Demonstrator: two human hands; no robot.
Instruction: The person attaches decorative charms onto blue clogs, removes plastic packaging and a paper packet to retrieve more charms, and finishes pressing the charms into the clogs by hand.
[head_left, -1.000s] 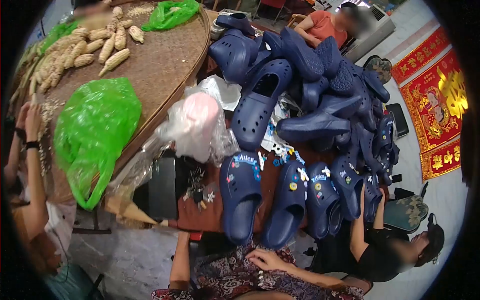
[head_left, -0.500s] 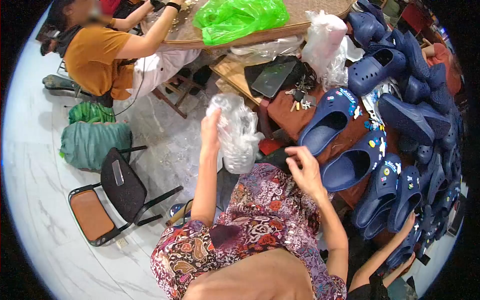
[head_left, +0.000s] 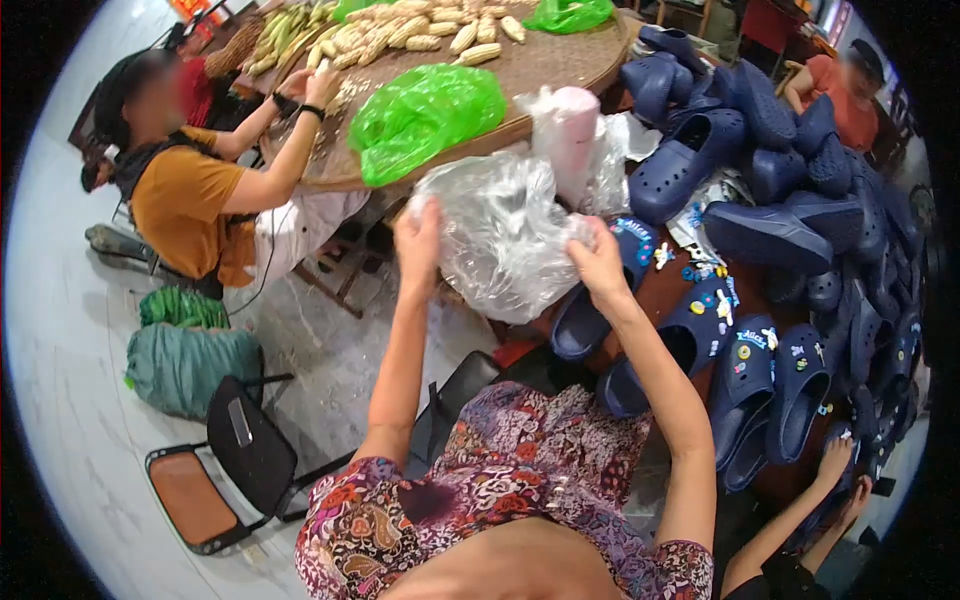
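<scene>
A clear plastic bag (head_left: 500,235) is spread wide between my two hands, above the near edge of the shoe table. My left hand (head_left: 417,240) grips its left side, and my right hand (head_left: 597,258) pinches its right side. Whether anything is inside the bag cannot be made out. Just beyond it stands a pink roll wrapped in clear plastic (head_left: 568,140). To the right, navy clogs with charms (head_left: 743,375) line the table's near side, and one clog (head_left: 580,318) lies partly beneath my right hand.
Navy clogs (head_left: 775,225) are heaped at the right. A round woven tray (head_left: 560,60) holds corn cobs (head_left: 400,30) and a green bag (head_left: 425,120). A person in orange (head_left: 190,190) sits left, near a chair (head_left: 250,450). A co-worker's hands (head_left: 845,480) touch clogs at lower right.
My left hand has stayed raised with the bag, and my right hand has moved up and taken hold of its other side. The bag has gone from bunched to spread out.
</scene>
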